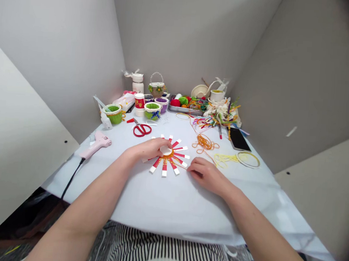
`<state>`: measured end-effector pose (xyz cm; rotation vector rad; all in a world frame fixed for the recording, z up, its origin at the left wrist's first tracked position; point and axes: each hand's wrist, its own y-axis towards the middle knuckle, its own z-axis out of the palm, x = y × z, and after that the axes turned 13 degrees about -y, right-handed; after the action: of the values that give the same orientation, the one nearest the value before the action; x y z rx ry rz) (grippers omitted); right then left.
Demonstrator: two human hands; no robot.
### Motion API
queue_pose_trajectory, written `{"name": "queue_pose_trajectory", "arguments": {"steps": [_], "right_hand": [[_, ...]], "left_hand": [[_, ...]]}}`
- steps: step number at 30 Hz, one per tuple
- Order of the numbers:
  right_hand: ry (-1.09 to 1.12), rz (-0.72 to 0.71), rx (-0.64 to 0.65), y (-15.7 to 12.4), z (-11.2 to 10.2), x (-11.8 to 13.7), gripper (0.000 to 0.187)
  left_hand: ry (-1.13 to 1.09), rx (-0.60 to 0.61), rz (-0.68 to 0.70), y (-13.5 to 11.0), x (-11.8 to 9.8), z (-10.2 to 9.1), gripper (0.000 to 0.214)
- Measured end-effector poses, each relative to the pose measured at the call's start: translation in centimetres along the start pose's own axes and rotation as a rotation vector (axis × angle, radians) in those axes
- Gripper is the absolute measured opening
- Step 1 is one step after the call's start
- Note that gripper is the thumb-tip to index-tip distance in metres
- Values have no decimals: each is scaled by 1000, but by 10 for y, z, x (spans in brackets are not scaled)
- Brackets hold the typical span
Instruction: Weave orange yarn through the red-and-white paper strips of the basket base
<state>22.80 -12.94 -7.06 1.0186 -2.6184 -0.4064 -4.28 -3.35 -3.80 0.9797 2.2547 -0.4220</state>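
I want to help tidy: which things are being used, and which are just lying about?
Seem in use:
red-and-white strip piece, in the left hand
orange yarn, running to the right hand

Seem just lying about:
red scissors
pink glue gun
black phone
yellow yarn

The single view looks from the person's head, facing forward and down over the table. It sits close above the near edge, with striped cloth at the bottom centre. The left hand and right hand come near mid-frame. Grey panels fill the top; dark blur edges the frame's right side.
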Motion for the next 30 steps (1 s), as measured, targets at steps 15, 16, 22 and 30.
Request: {"name": "queue_pose_trajectory", "arguments": {"steps": [15,16,22,30], "right_hand": [[-30,288,80,50,11,-31,10],[-50,341,65,56,15,-33,12],[-97,472,-7,66,30,-27,12],[-51,491,-23,62,31,-26,11]], "left_hand": [[-1,9,44,1,2,1,42],[-1,7,43,1,3,2,41],[-6,-11,57,-4,-3,1,42],[-19,-183,68,-2,-15,12,34]]}}
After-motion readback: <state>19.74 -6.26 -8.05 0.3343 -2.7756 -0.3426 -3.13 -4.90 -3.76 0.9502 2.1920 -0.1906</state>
